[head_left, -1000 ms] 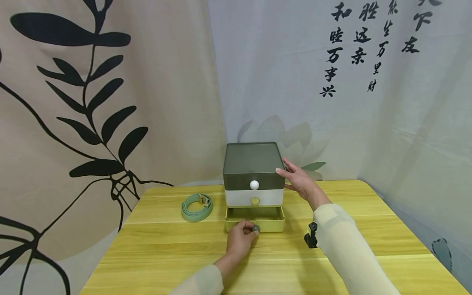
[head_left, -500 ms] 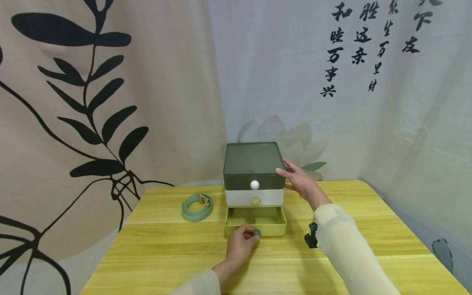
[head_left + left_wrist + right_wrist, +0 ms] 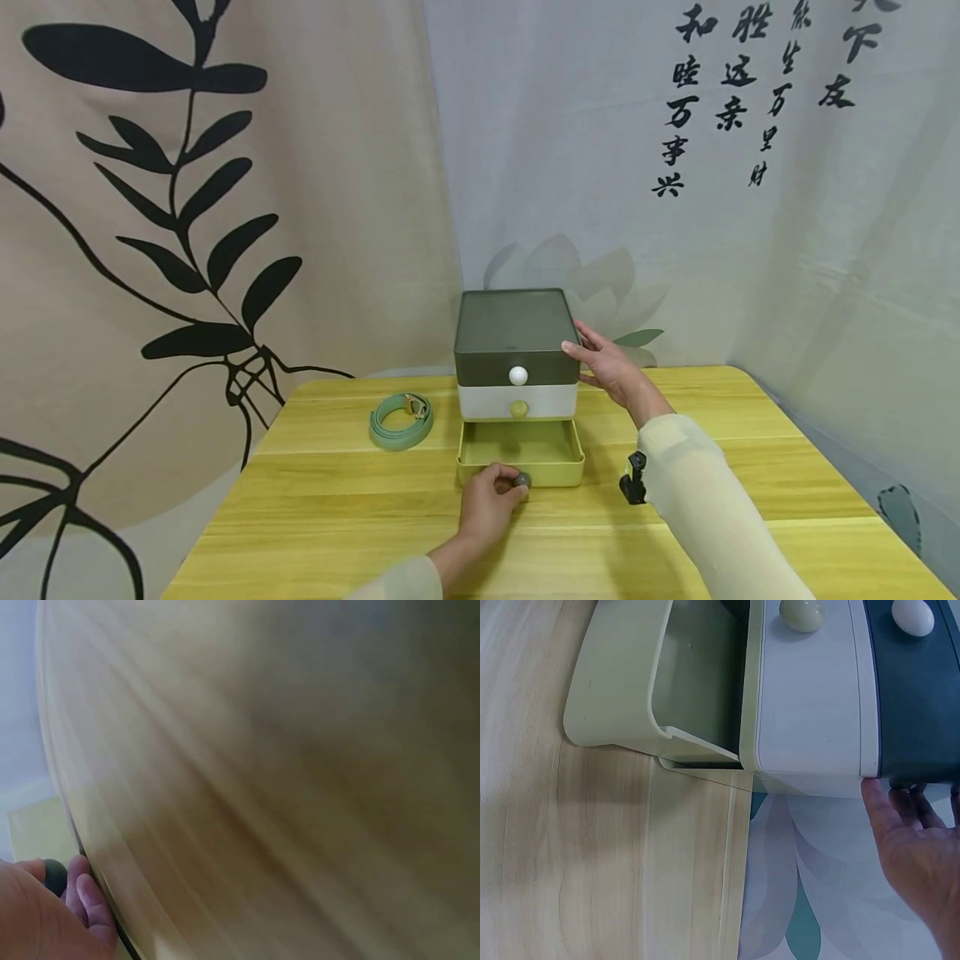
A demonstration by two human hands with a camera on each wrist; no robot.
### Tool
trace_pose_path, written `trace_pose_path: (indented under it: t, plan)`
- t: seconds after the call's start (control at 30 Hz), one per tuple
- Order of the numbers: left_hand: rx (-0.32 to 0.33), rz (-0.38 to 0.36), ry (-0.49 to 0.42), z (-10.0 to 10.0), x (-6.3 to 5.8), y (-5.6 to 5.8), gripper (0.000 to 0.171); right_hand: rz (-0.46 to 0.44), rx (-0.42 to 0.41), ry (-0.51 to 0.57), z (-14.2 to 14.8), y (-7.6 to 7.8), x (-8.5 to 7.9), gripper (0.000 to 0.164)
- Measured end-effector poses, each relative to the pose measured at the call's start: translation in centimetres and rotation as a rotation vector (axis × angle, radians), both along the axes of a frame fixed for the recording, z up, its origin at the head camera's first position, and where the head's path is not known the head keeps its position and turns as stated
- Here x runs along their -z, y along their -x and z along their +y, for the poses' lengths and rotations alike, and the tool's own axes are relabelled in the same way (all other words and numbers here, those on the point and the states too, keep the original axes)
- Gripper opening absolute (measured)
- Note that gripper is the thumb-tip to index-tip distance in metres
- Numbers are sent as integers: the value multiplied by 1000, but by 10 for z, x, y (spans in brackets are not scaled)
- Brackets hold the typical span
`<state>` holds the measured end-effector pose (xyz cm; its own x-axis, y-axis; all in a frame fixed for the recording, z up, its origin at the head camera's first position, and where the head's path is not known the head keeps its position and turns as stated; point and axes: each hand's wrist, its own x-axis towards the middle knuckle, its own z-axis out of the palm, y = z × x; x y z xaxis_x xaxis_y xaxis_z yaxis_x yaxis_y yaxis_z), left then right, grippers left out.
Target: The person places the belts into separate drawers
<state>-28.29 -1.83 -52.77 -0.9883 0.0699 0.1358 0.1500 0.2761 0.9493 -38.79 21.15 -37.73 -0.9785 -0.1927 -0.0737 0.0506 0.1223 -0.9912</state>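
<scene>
A small three-tier drawer box (image 3: 517, 321) stands at the back of the table, dark green on top, white in the middle, yellow-green below. Its bottom drawer (image 3: 555, 475) is pulled out and nothing shows inside it. My left hand (image 3: 486, 504) pinches the drawer's round grey knob (image 3: 522, 480) between thumb and fingers; the left wrist view shows the same dark knob (image 3: 55, 877). With fingers spread, my right hand (image 3: 617, 373) rests against the right side of the box. In the right wrist view its fingertips (image 3: 871, 787) touch the side near the dark top tier.
Left of the box lies a coiled green belt (image 3: 401, 422) with a gold-coloured buckle. The wooden table (image 3: 337, 500) ends at the back against a printed cloth (image 3: 360, 208). A black device (image 3: 634, 479) is strapped at the right wrist.
My left hand has drawn the bottom drawer farther out toward me, still pinching the knob. The right hand stays in place on the side of the box.
</scene>
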Motion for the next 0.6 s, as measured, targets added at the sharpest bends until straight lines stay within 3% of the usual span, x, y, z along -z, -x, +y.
trace_pose_path:
  t: [0.6]
  plan:
    - [38,-15,-2,-2,-4,-15,16,1,-3,-2,1,0,0,74]
